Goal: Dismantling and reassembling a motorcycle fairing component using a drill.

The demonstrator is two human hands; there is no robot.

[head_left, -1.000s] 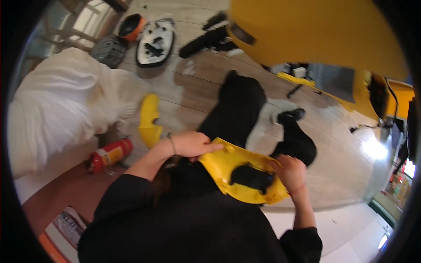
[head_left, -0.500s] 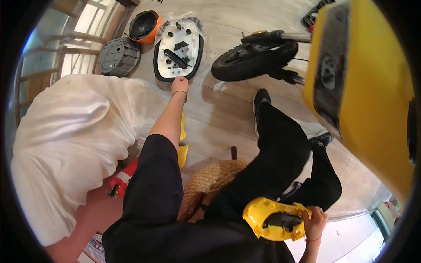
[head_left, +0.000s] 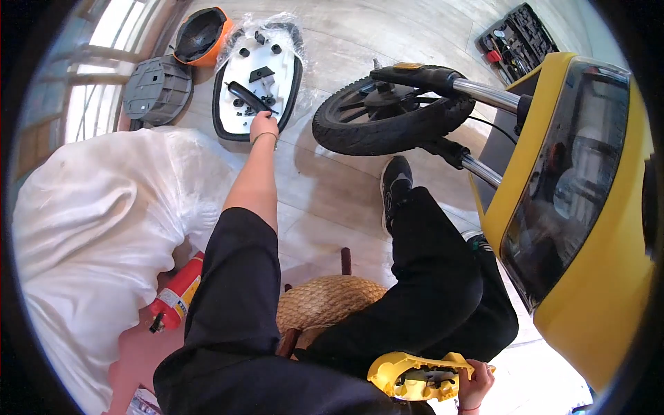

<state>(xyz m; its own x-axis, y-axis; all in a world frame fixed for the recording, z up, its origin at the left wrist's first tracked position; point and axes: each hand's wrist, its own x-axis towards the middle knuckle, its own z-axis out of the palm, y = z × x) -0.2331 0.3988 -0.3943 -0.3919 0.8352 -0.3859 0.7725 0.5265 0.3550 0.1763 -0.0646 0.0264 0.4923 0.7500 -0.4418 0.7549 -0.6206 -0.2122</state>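
Note:
My left arm reaches far forward, and my left hand (head_left: 264, 126) is closed at the near edge of a white panel with a thick black rim (head_left: 218, 114), like an upturned seat. Its fingertips are beside the end of a black cylindrical part (head_left: 247, 96); whatever they pinch is too small to make out. Small black fasteners (head_left: 243, 109) and a dark bracket (head_left: 261, 73) lie on the panel. Low at the right, my right hand (head_left: 476, 382) grips the edge of a curved yellow plastic cover (head_left: 398, 370) with a dark opening, close to my lap.
A yellow vehicle body (head_left: 588, 277) with a front wheel (head_left: 387, 117) lies tipped at the right. Beyond it is a black tool case (head_left: 515, 45). At the left are a grey bin (head_left: 158, 90), an orange helmet (head_left: 202, 36), a white-sheeted bulk (head_left: 90, 207), and a red fire extinguisher (head_left: 178, 294). I sit on a woven stool (head_left: 328, 301).
My left hand has moved from the panel's near rim onto its edge by the black cylinder. The view has shifted, bringing the tool case in more fully. The yellow cover stays in my right hand.

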